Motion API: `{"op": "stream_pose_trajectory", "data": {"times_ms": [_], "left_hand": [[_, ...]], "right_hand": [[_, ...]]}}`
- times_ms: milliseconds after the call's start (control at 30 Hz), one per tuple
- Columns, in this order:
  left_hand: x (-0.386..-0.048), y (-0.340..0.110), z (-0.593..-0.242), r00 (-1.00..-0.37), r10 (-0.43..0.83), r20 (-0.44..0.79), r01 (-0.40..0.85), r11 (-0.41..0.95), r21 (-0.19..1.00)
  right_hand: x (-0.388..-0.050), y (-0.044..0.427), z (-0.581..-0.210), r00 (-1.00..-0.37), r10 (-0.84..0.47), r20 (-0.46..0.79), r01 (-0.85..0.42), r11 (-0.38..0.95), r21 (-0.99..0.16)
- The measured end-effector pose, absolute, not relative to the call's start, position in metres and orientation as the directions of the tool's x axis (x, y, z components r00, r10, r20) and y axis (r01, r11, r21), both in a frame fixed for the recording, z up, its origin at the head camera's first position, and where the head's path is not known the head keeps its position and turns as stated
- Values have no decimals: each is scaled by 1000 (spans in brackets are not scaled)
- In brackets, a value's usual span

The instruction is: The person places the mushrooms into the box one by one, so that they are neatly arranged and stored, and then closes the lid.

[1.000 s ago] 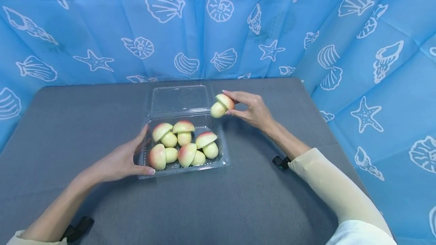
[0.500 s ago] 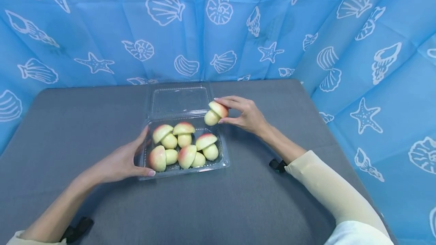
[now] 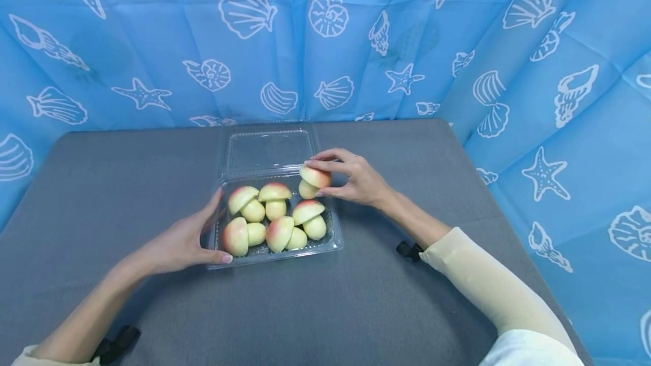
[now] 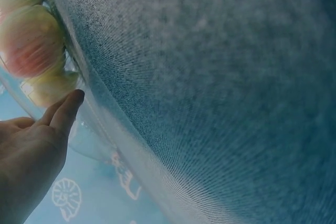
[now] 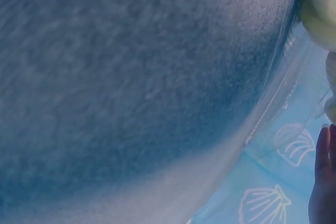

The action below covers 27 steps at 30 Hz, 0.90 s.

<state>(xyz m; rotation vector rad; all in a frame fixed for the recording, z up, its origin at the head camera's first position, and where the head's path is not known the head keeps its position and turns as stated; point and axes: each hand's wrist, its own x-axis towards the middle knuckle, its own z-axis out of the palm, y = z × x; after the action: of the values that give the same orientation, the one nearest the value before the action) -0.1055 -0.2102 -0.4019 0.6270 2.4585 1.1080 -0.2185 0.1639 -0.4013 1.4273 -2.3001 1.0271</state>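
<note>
A clear plastic clamshell container [image 3: 325, 250] lies with its lid [image 3: 269, 148] folded back. Several mushroom-shaped pieces [image 3: 275, 199], pale yellow-green with reddish caps, lie in it in two rows. My left hand [image 3: 185, 242] holds the container's left end, thumb at the front corner and fingers along the side. In the left wrist view, fingertips [image 4: 76, 97] meet the clear edge. My right hand [image 3: 356, 179] pinches another mushroom-shaped piece [image 3: 315, 177] by its cap, stem downward, over the back right corner. Whether it touches the bottom cannot be seen; the right wrist view barely catches that hand [image 5: 323, 182].
A grey cloth-covered table [image 3: 305, 309] lies under everything. A blue curtain [image 3: 305, 44] with white shells and starfish stands along the back and right. Black straps [image 3: 409, 251] sit at the wrists.
My right hand has moved left and down with its mushroom-shaped piece, from beside the lid to the back right of the container. My left hand and the container have stayed put.
</note>
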Motion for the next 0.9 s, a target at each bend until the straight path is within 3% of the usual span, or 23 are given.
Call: {"op": "stream_pose_trajectory", "data": {"times_ms": [900], "left_hand": [[-106, -209, -402, -834, 524, -172, 220, 602, 768]], "right_hand": [[-215, 158, -408, -488, -726, 485, -863, 318, -392]]}}
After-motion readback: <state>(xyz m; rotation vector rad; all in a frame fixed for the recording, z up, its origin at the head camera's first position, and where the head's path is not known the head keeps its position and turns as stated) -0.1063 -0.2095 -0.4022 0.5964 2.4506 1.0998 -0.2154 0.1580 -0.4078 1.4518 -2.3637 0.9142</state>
